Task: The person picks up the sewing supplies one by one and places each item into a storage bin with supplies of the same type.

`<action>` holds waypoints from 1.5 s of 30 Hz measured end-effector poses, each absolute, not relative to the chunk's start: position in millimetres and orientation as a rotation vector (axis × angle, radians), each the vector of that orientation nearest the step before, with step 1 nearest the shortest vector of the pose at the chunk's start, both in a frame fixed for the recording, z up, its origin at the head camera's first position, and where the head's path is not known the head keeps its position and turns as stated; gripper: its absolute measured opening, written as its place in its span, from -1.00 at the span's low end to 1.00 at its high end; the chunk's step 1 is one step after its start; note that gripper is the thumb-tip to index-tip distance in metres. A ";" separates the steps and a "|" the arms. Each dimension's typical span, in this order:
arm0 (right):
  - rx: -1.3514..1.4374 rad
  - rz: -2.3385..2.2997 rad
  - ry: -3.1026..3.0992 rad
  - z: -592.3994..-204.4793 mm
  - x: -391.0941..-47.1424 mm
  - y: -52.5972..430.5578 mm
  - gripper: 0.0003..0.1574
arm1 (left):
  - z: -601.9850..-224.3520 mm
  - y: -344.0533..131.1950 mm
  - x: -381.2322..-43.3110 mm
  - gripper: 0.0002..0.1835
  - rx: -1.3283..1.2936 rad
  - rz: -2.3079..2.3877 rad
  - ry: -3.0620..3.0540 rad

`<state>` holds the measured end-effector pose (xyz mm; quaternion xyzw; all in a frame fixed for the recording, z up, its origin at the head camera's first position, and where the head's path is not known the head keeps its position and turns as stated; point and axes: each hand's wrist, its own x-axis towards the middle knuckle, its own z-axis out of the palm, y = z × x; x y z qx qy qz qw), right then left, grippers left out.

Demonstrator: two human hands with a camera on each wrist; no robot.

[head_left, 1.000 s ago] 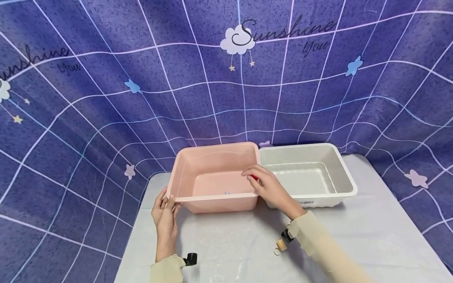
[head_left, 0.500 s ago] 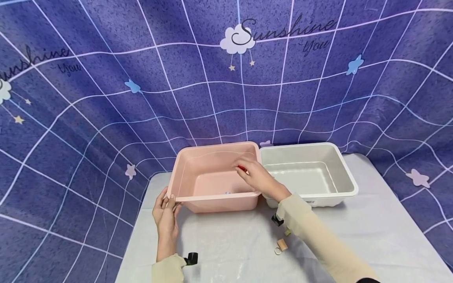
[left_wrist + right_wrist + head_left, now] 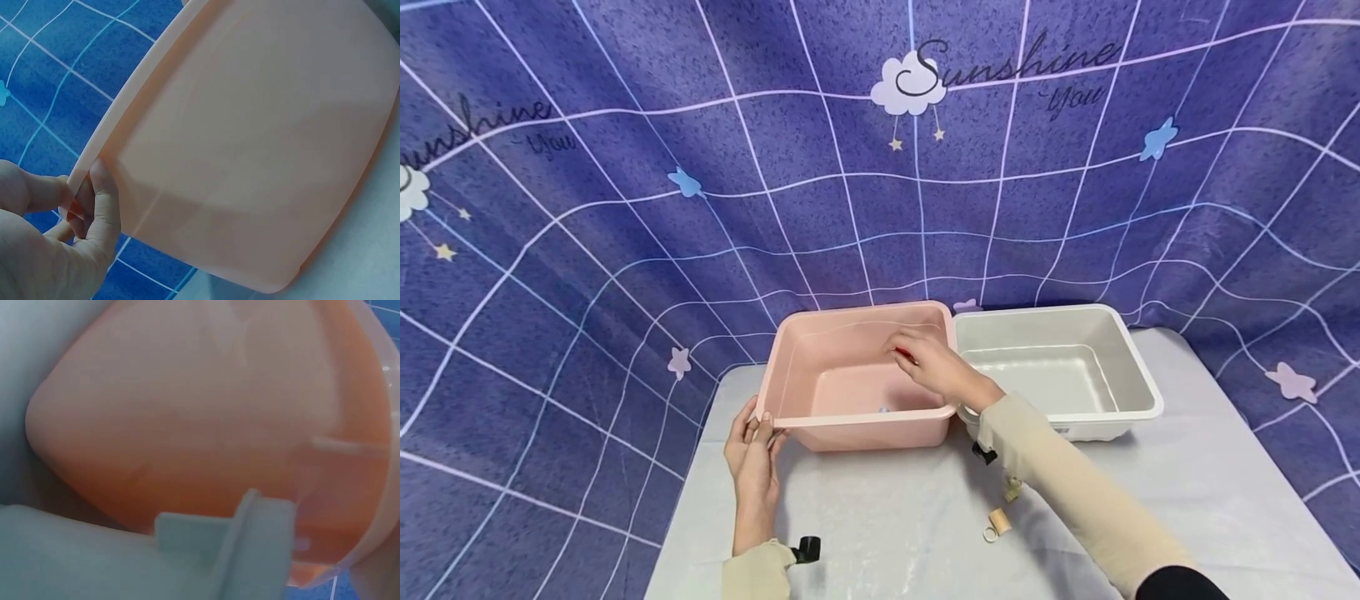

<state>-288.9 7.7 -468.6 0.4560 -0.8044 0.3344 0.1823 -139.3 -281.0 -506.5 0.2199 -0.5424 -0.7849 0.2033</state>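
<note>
My left hand point(image 3: 754, 467) grips the near left corner of the pink plastic basin point(image 3: 865, 433), thumb on the outer side. The left wrist view shows the fingers point(image 3: 105, 203) pinching the rim there. Over the right part of this basin is my right hand point(image 3: 931, 365), holding a small red object point(image 3: 905, 355) between thumb and fingers; most of it is hidden by the hand. A small blue thing point(image 3: 883, 409) shows inside the basin, just past the near rim. The right wrist view has mainly the pink basin wall point(image 3: 206, 425).
A white plastic basin point(image 3: 1052, 383) stands right beside the pink one. On the table point(image 3: 880, 517) in front lie a small wooden block point(image 3: 999, 522), a ring point(image 3: 990, 535) and a small yellowish piece point(image 3: 1012, 489). A patterned blue curtain point(image 3: 820, 208) hangs behind.
My right hand has moved left and farther over the pink basin, carrying the red object. The sleeve's shift uncovers the yellowish piece. My left hand stays on the corner.
</note>
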 end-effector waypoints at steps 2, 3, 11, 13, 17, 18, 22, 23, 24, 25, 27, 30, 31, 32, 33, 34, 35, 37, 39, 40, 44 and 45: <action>1.283 0.902 -2.272 -469.2 -292.2 6.5 -0.78 | -506.5 -280.6 -139.8 -0.44 0.616 -2.194 -1.512; 1.279 0.887 -2.283 -469.3 -293.5 5.9 -0.77 | -506.1 -280.2 -139.7 -0.44 0.615 -2.195 -1.513; 1.210 0.805 -2.493 -466.3 -304.0 0.7 -0.76 | -505.6 -279.9 -139.3 -0.44 0.622 -2.199 -1.505; 1.192 0.797 -2.533 -466.8 -307.0 -0.3 -0.76 | -505.9 -280.0 -139.2 -0.43 0.618 -2.199 -1.506; 1.192 0.791 -2.573 -468.1 -310.9 -2.3 -0.76 | -506.9 -280.5 -139.0 -0.43 0.620 -2.199 -1.508; 1.196 0.780 -2.576 -468.4 -311.0 -2.4 -0.76 | -507.1 -280.7 -138.9 -0.43 0.625 -2.197 -1.509; 1.209 0.690 -2.572 -469.8 -310.9 -3.1 -0.74 | -507.2 -281.3 -139.0 -0.45 0.636 -2.186 -1.510; 1.208 0.674 -2.564 -470.1 -310.8 -3.1 -0.74 | -506.9 -281.4 -139.0 -0.45 0.637 -2.185 -1.513; 1.210 0.662 -2.552 -470.6 -310.9 -3.1 -0.73 | -506.7 -281.4 -139.1 -0.45 0.638 -2.184 -1.516; 1.211 0.652 -2.539 -471.2 -311.2 -3.1 -0.72 | -506.5 -281.3 -139.2 -0.45 0.636 -2.186 -1.517; 1.215 0.644 -2.514 -472.3 -311.6 -3.0 -0.69 | -506.2 -281.2 -139.4 -0.45 0.635 -2.189 -1.519; 1.223 0.632 -2.488 -474.2 -312.1 -3.1 -0.69 | -507.0 -281.0 -139.8 -0.45 0.644 -2.191 -1.520; 1.226 0.620 -2.486 -474.6 -312.0 -3.2 -0.70 | -507.3 -281.1 -139.8 -0.45 0.647 -2.189 -1.522; 1.232 0.613 -2.483 -474.9 -311.7 -3.3 -0.71 | -507.6 -281.1 -139.9 -0.45 0.650 -2.188 -1.524; 1.237 0.609 -2.482 -475.0 -311.2 -3.4 -0.72 | -507.8 -281.1 -140.0 -0.45 0.652 -2.188 -1.525; 1.242 0.601 -2.479 -475.1 -310.7 -3.5 -0.74 | -508.1 -281.0 -140.1 -0.45 0.653 -2.190 -1.524; 1.248 0.590 -2.476 -475.2 -310.1 -3.5 -0.74 | -508.2 -280.9 -140.2 -0.45 0.654 -2.190 -1.525; 1.257 0.595 -2.473 -475.0 -308.6 -3.2 -0.73 | -508.6 -281.0 -140.4 -0.45 0.651 -2.193 -1.521; 1.258 0.599 -2.470 -475.2 -307.6 -3.2 -0.72 | -508.7 -281.0 -140.5 -0.45 0.647 -2.196 -1.514; 1.255 0.597 -2.470 -475.5 -307.2 -3.1 -0.72 | -508.8 -281.1 -140.5 -0.45 0.645 -2.198 -1.510; 1.240 0.601 -2.477 -475.7 -306.4 -2.9 -0.73 | -508.6 -281.4 -140.2 -0.45 0.632 -2.201 -1.499; 1.234 0.604 -2.479 -475.5 -306.2 -2.6 -0.73 | -508.6 -281.5 -140.2 -0.45 0.629 -2.202 -1.498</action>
